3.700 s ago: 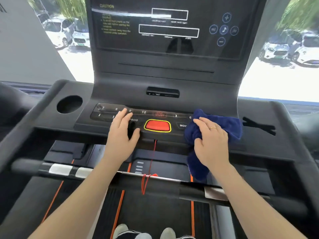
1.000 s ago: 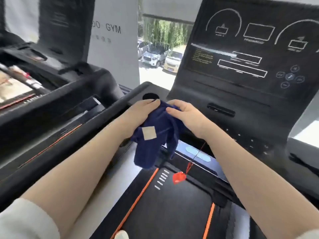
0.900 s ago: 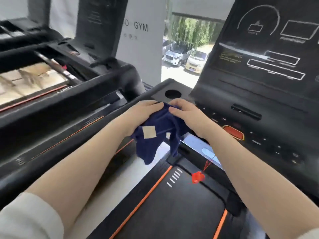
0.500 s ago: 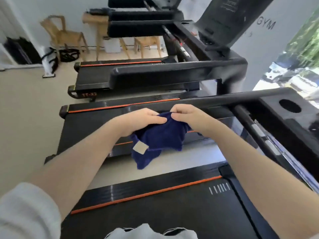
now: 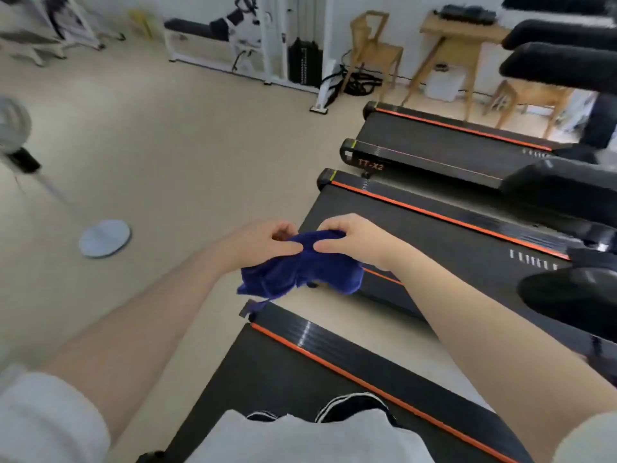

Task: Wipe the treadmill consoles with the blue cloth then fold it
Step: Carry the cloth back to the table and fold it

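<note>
Head view: blue cloth [image 5: 300, 272] bunched, top edge hidden within both hands' grip.

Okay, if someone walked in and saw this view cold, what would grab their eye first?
Probably the blue cloth, bunched in mid-air at the centre, pinched along its top edge by the left hand and the right hand. Next, the black treadmill decks with orange stripes lined up on the right, then the white fan base on the beige floor at left.
</note>
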Tool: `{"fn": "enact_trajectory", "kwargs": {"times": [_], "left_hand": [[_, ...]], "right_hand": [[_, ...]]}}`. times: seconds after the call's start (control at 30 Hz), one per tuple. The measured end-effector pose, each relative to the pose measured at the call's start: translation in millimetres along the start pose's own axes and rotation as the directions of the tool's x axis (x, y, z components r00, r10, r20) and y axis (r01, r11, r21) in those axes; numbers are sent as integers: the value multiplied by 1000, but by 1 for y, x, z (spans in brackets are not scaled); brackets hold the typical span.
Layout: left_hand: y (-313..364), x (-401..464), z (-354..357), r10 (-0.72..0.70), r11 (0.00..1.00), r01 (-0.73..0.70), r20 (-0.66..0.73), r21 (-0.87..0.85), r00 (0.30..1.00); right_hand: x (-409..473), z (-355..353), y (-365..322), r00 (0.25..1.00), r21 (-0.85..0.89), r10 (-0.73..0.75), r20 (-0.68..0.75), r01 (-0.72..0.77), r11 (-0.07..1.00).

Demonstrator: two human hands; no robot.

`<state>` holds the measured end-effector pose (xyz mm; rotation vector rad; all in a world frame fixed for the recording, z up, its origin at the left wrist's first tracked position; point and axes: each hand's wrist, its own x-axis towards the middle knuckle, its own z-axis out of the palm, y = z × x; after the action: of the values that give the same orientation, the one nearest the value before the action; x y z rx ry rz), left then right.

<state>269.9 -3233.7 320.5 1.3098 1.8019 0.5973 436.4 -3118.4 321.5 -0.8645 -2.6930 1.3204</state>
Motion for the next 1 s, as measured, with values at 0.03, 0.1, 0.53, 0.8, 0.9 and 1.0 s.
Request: {"fn": "enact_trajectory", "kwargs": {"times": [0.03, 0.1, 0.53, 0.8, 0.9, 1.0], "left_hand": [[-15, -4, -14, -21, 1000, 22, -40, 10, 999], [-38, -6, -40, -41, 999, 43, -120, 18, 992], [-160, 97, -216, -156, 978, 91, -367, -189, 917], [-233, 194, -319, -145, 987, 113, -317, -117, 937], [-267, 247, -346, -96, 991, 74, -199, -115, 975], [-302, 310, -363, -42, 968, -11, -204, -250, 978]], "right_hand": [[19, 9, -9, 1000, -27, -26, 3, 26, 999], [58, 24, -25, 996, -124, -88, 1, 87, 988], [334, 52, -67, 985, -101, -131, -109, 121, 988], [478, 52, -76, 938, 163, -80, -338, 142, 976], [536, 59, -55, 923, 168, -3, -384, 73, 983], [595, 75, -17, 860, -41, 13, -509, -39, 998]]}}
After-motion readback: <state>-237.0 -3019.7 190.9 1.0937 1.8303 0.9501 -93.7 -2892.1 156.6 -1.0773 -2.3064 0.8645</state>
